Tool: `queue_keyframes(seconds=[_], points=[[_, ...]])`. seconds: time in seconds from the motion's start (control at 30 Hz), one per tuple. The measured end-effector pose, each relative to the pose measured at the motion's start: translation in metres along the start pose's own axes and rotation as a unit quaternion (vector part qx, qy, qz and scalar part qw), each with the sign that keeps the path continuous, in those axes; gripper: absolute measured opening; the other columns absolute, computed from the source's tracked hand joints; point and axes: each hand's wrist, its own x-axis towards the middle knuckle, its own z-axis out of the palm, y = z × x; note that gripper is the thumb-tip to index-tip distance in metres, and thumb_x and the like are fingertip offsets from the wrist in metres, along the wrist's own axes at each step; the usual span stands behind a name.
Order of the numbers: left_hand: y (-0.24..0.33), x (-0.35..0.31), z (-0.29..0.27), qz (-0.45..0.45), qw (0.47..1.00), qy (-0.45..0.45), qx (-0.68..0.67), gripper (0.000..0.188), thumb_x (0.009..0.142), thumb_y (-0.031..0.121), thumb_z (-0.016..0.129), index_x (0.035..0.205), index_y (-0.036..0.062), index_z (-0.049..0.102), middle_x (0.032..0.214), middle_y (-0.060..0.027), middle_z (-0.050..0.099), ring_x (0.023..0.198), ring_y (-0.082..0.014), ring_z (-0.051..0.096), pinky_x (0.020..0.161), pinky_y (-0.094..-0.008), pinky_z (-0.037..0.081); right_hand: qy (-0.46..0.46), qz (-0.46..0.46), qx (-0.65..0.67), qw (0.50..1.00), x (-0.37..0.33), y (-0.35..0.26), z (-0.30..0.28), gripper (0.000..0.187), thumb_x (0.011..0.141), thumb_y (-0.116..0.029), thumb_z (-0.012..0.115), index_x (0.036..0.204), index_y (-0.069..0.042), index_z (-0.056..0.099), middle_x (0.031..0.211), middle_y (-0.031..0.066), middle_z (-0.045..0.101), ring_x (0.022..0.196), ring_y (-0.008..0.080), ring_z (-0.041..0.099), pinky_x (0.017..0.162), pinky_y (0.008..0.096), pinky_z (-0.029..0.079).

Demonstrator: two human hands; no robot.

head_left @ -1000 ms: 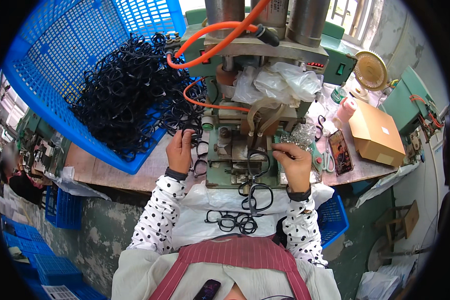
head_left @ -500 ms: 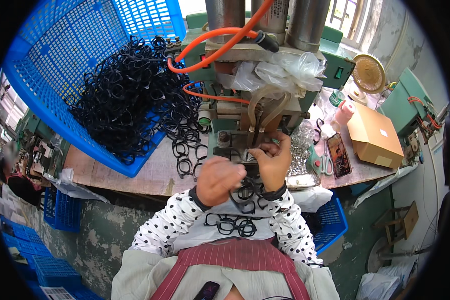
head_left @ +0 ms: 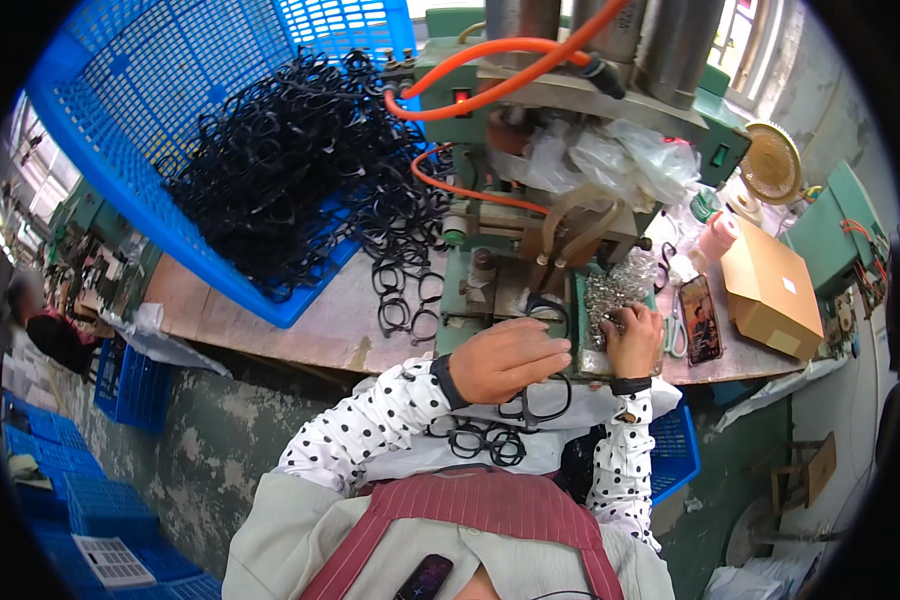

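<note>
My left hand is closed on a black eyeglass frame, in front of the press. One rim shows below the fingers and another above them; the part between is hidden. To its right, my right hand reaches into a pile of small shiny metal pieces in a green-edged tray. Its fingers are bent together at the pile, and whatever lies between the tips is too small to make out. More black eyeglass frames rest on the white cloth over my lap.
A blue basket heaped with black frames tilts at the left, some spilling onto the table. Orange hoses loop over the green press. Right of the tray are scissors, a phone and a cardboard box.
My right hand has left the press and moved right to the metal pieces. My left hand has moved right, with the eyeglass frame now clearer beneath it. The whole view has shifted.
</note>
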Motion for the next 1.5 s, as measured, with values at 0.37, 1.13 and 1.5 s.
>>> queue_keyframes(seconds=[0.37,1.13,1.5], points=[[-0.019,-0.054,-0.009,-0.100,0.971,0.165,0.143,0.027,0.088,0.029,0.066,0.105,0.0080,0.062,0.103,-0.0123,0.061,0.090,-0.0285,0.058,0.078,-0.0405,0.046,0.075,0.112,0.153,0.979,-0.011,0.015,0.024,0.010,0.083,-0.016,0.071,0.091,-0.011,0.073,0.082,0.0075,0.070,0.075,0.0243,0.065,0.071,0.0352,0.049],[-0.040,-0.067,-0.071,-0.570,0.742,0.002,0.354,0.015,0.093,0.019,0.056,0.096,0.0045,0.055,0.079,-0.0168,0.066,0.072,-0.0399,0.063,0.061,-0.0501,0.048,0.073,0.085,0.066,0.992,0.001,-0.013,0.008,0.009,0.078,-0.009,0.069,0.087,-0.012,0.068,0.082,0.0051,0.068,0.078,0.0283,0.061,0.070,0.0398,0.047],[0.016,0.021,-0.025,-0.013,0.988,0.042,0.151,0.044,0.071,0.006,0.072,0.113,0.0103,0.064,0.103,-0.0058,0.067,0.086,-0.0238,0.063,0.083,-0.0423,0.049,-0.103,0.114,0.504,0.850,0.031,-0.111,-0.067,0.018,0.077,-0.001,0.069,0.094,0.001,0.074,0.086,0.0103,0.072,0.075,0.0139,0.066,0.069,0.0251,0.050]])
